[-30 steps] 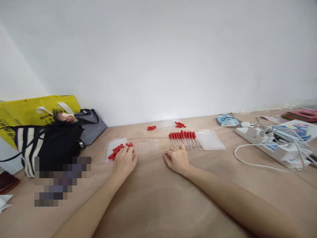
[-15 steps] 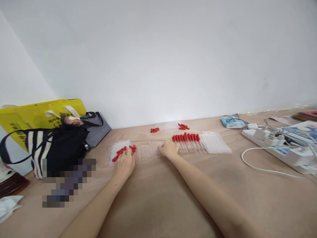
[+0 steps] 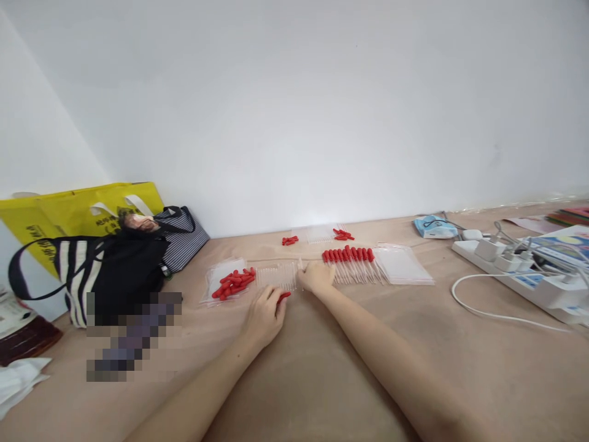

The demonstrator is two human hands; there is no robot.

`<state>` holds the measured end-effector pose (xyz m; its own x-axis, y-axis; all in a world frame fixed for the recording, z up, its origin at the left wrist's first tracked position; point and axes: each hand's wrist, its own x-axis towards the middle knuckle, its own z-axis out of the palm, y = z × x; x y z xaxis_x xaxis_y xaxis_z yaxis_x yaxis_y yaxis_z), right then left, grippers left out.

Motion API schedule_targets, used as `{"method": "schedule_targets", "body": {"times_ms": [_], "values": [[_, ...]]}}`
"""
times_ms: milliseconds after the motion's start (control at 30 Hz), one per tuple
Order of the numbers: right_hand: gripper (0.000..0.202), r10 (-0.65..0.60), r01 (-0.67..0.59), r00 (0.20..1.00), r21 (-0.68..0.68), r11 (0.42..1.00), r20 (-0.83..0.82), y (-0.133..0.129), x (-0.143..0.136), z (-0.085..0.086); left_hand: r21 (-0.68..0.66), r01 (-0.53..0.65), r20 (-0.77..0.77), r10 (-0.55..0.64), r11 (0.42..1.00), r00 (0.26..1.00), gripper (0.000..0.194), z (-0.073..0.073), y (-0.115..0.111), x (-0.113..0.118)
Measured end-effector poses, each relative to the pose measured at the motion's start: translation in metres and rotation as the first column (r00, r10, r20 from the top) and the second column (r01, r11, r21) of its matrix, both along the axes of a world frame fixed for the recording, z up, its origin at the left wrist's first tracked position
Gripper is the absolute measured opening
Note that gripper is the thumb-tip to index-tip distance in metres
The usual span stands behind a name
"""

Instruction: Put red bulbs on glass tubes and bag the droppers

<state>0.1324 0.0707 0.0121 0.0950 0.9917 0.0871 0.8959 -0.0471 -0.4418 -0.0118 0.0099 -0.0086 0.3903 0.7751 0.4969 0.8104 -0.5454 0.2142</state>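
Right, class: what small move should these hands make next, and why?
Probably bring the red bulb in the left hand to one end of a bare tube by the right hand. The left grip holds a loose bulb, and the neighbouring tubes have bulbs on their far ends.

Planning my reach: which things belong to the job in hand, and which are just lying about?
In the work, apparently:
red bulbs, one in left hand
clear tubes, by right hand
red-topped droppers
clear bags

Lying about:
yellow bag
black bag
striped bag
power strip
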Motion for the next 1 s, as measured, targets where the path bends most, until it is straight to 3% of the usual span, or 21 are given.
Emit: {"method": "schedule_targets", "body": {"times_ms": [167, 233, 333, 433, 567, 800, 1000], "values": [[0.021, 0.172, -0.165, 0.984, 0.134, 0.977, -0.049, -0.031, 0.046, -0.003, -0.077, 0.034, 0.013, -0.033, 0.996, 0.999, 0.014, 0.002, -0.006, 0.007], [0.018, 0.401, -0.363, 0.91, 0.261, 0.894, -0.107, -0.046, 0.07, -0.013, -0.103, 0.058, 0.028, -0.056, 0.993, 0.998, 0.014, 0.001, -0.008, 0.015], [0.024, 0.544, -0.5, 0.839, 0.378, 0.779, -0.011, -0.063, 0.098, -0.028, -0.122, 0.133, 0.035, -0.13, 0.984, 0.991, 0.015, -0.001, -0.01, 0.027], [0.027, 0.58, -0.574, 0.806, 0.386, 0.722, 0.115, -0.074, 0.108, -0.034, -0.119, 0.213, 0.034, -0.21, 0.97, 0.977, 0.018, -0.002, -0.011, 0.032], [0.025, 0.608, -0.62, 0.776, 0.383, 0.685, 0.169, -0.081, 0.101, -0.033, -0.103, 0.224, 0.041, -0.221, 0.969, 0.974, 0.021, -0.002, -0.01, 0.031], [0.025, 0.613, -0.622, 0.772, 0.393, 0.677, 0.167, -0.084, 0.097, -0.033, -0.089, 0.228, 0.051, -0.224, 0.97, 0.973, 0.02, -0.002, -0.01, 0.03], [0.026, 0.625, -0.615, 0.764, 0.474, 0.63, 0.161, -0.086, 0.093, -0.039, -0.115, 0.237, 0.147, -0.219, 0.965, 0.965, 0.022, -0.001, -0.009, 0.03]]}}
